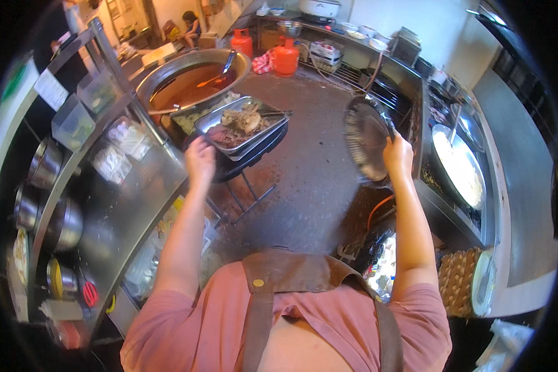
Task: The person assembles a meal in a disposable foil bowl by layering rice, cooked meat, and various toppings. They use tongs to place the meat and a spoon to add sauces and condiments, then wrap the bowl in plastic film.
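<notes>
My right hand [398, 156] is closed around the dark handle of a wide, round dark pan [364, 139]. The pan is tipped up on its side over the floor, and its rim is smeared by motion. My left hand [200, 160] is beside the near left corner of a metal tray [234, 149]. Its fingers look curled, and their tips are hidden. Pieces of cooked meat [245, 121] lie in the tray with a dark utensil across them. The tray rests on a black stool [254, 160].
Behind the tray stands a big basin of brown liquid [186, 87] with a ladle. A steel counter [115, 211] runs along the left. On the right, a wok of whitish food [459, 164] sits on the stove. Red gas cylinders [285, 59] stand at the back; a person sits farther off.
</notes>
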The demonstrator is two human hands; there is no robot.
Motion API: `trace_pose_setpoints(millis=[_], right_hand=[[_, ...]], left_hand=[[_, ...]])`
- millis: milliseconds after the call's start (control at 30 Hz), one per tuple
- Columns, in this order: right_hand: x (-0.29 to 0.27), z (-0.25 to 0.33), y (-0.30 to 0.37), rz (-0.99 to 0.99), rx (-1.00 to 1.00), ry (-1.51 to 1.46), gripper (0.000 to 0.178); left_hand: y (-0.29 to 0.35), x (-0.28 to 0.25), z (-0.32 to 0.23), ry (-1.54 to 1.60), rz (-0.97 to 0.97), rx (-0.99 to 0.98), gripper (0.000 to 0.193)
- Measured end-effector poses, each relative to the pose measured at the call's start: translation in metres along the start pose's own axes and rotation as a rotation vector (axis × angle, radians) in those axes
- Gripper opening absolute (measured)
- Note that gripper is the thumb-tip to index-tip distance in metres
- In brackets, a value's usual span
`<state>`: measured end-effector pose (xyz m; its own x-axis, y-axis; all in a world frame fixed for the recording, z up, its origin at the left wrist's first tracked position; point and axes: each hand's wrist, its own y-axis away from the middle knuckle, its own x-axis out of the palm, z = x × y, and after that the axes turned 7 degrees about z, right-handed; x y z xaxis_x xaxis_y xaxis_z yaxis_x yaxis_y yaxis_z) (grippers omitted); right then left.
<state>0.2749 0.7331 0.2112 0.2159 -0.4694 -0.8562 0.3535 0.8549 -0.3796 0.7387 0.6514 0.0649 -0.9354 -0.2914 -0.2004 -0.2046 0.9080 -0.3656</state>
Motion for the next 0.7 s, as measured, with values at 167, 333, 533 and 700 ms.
trace_pose_setpoints(millis=[167, 333, 533, 700], right_hand=[[0.002, 0.012, 0.019, 0.406, 0.109, -1.187, 0.027], [0.039, 0.072, 0.073, 0.801, 0.216, -1.583, 0.038], [0.076, 0.170, 0.134, 1.512, -0.304, -2.654, 0.061], [0.084, 0.271, 0.175, 1.288, 0.104, -2.274, 0.065]], left_hand=[[0.042, 0.041, -0.114, -0.617, 0.483, 0.360, 0.124], [0.048, 0.014, -0.086, -0.638, 0.439, 0.363, 0.112], [0.076, -0.027, -0.117, -0.631, 0.471, 0.371, 0.085], [0.097, -0.191, -0.133, -0.480, 0.456, 0.364, 0.066]])
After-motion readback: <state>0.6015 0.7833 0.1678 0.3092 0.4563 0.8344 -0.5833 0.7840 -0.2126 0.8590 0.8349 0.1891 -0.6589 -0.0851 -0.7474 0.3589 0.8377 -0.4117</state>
